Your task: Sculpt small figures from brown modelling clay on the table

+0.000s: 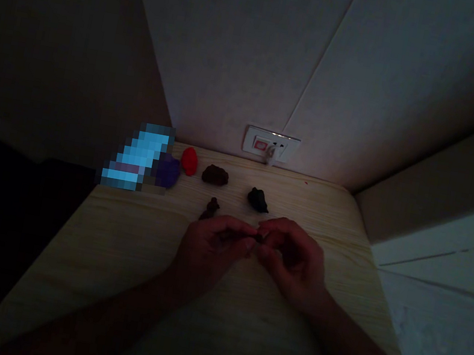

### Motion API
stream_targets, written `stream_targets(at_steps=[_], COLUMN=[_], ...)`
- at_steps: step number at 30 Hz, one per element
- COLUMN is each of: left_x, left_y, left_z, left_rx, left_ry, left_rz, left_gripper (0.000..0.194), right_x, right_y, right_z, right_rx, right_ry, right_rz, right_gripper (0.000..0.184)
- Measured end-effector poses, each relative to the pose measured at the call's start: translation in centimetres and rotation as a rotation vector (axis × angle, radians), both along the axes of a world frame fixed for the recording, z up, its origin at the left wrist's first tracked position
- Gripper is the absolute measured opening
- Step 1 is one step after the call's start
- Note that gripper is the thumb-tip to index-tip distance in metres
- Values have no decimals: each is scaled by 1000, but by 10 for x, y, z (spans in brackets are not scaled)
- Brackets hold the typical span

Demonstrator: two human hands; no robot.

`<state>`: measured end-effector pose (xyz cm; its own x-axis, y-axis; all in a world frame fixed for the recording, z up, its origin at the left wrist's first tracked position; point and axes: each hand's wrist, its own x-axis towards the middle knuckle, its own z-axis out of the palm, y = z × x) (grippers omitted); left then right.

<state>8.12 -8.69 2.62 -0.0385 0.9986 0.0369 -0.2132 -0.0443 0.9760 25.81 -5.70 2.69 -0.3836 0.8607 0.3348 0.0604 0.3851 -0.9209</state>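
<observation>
Above the wooden tabletop, my left hand [215,250] and my right hand [293,261] meet fingertip to fingertip. Both are closed in a pinch on a small dark piece of modelling clay [259,238], mostly covered by the fingers. Just behind my left hand stands a small brown clay figure [212,204], its lower part hidden by that hand. A black clay lump [257,199] lies beyond my right hand. Farther back are a brown clay lump [215,175], a red clay lump [189,161] and a purple lump [168,171].
A bright, pixelated blue screen-like object [138,154] sits at the table's [114,248] back left edge. Behind the table is a wall socket [271,145] with a white plug [271,153]. A pale bed or cabinet side [437,237] borders the right. The light is dim.
</observation>
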Motion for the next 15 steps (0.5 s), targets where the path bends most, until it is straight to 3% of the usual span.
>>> stream_targets(at_steps=[4,15], left_x=[1,0], left_y=[0,0], left_z=[-1,2], left_rx=[-9,-24], left_ry=[-9,42], left_rz=[37,56], left_gripper=[15,8], right_x=[-2,-3], right_y=[3,4], right_z=[3,3], right_rx=[56,-66], right_ry=[-7,170], right_rz=[-34,14], right_gripper=[11,21])
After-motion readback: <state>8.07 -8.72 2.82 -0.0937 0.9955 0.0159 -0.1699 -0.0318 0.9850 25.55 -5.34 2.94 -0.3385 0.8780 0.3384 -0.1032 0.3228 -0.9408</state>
